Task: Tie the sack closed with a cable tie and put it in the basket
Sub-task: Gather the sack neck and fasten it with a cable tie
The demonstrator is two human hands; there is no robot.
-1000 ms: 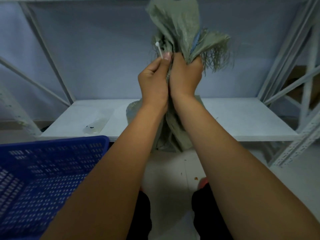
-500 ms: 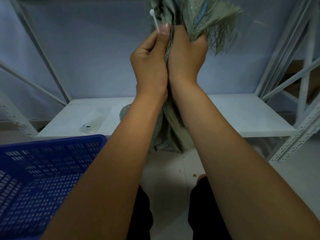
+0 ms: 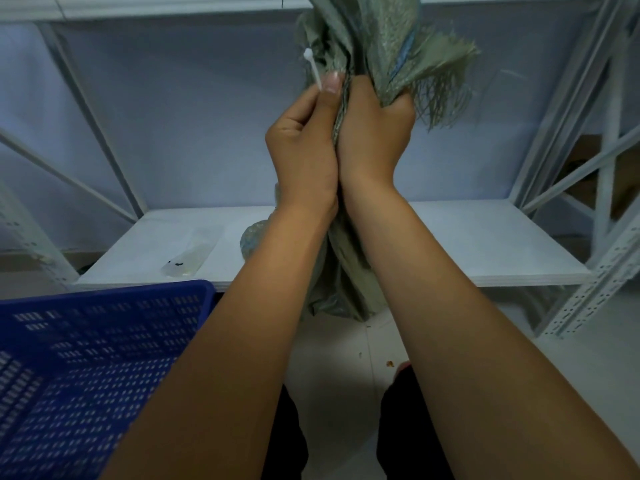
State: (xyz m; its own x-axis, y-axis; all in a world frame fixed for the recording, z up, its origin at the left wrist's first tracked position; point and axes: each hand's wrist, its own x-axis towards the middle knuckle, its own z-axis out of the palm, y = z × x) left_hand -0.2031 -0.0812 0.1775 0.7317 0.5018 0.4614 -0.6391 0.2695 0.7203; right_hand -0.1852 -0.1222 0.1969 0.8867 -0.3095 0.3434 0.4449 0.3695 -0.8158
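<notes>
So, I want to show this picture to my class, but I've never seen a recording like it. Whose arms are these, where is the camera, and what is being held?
There is no machine here. The camera sits on a person's head and looks forward and down, so the two bare arms reaching up are the wearer's own. The right hand is closed around the gathered neck of a green woven sack, whose frayed top fans out above the fist. The left hand pinches a thin white cable tie against that neck; whether the tie is looped round it cannot be seen. The sack hangs down in front of a white shelf, where a small clear plastic bag lies. The blue basket waits at lower left.
</notes>
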